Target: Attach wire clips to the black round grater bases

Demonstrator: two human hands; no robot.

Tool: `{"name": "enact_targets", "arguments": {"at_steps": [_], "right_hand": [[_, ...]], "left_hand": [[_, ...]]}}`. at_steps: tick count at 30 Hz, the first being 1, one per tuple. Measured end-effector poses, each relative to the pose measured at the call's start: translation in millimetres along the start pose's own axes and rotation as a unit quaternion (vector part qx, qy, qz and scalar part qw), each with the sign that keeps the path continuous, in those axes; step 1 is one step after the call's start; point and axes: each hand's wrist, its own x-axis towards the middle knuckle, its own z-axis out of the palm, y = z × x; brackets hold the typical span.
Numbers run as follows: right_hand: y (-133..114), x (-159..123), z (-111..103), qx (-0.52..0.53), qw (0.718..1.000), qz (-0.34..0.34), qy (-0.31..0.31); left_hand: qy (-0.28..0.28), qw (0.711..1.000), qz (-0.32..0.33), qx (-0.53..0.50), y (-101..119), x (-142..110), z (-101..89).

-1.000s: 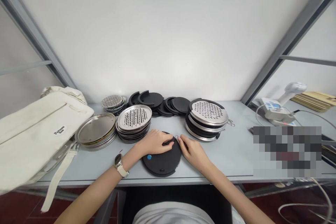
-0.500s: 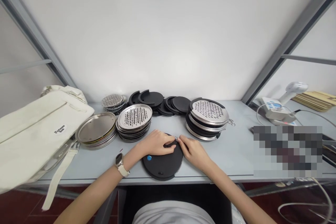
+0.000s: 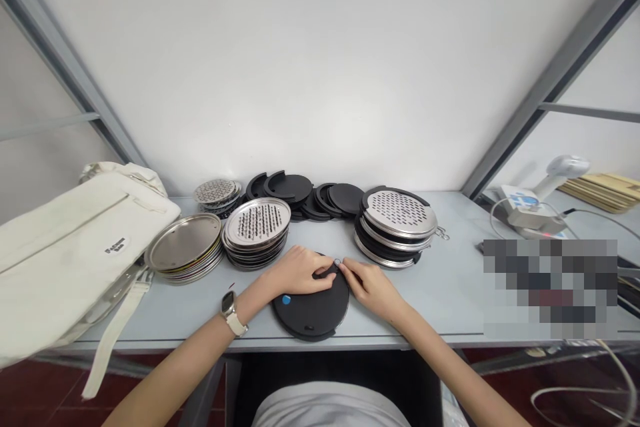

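Note:
A round black disc [image 3: 315, 313] with a blue sticker lies flat at the table's front edge. My left hand [image 3: 300, 271] rests over its far left part, thumb across the top and fingers curled at the far rim, gripping it. At that rim a small metal wire ring [image 3: 338, 262] stands out. My right hand [image 3: 369, 285] pinches the ring between thumb and forefinger; the fingertips partly hide it. Just behind is a stack of round metal graters [image 3: 397, 211] with black holders and wire rings. Left of my hands sits another grater stack [image 3: 257, 222].
Round metal plates [image 3: 185, 243] are piled at the left, next to a cream backpack [image 3: 75, 247]. Loose black holders [image 3: 295, 188] and small perforated discs [image 3: 216, 191] line the wall. A white scanner [image 3: 560, 170] with cables stands at the right, near a blurred patch.
The view has shifted very slightly. Both hands stay at the disc's far rim, and the wire ring shows a little more clearly between them.

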Motion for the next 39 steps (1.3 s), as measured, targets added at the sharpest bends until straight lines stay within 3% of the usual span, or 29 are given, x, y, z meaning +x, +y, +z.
{"name": "enact_targets", "arguments": {"at_steps": [21,31,39], "right_hand": [[-2.2,-1.1,0.3,0.035,0.999,0.030,0.018],[-4.0,2.2,2.6,0.000,0.999,0.033,0.036],[-4.8,4.0,-0.5,0.003,1.000,0.018,0.013]], "left_hand": [[-0.003,1.000,0.001,0.031,1.6,0.7,-2.4],[-0.016,0.999,0.021,0.045,1.6,-0.6,-2.4],[-0.030,0.998,0.036,0.036,2.1,-0.8,-4.5]]}}
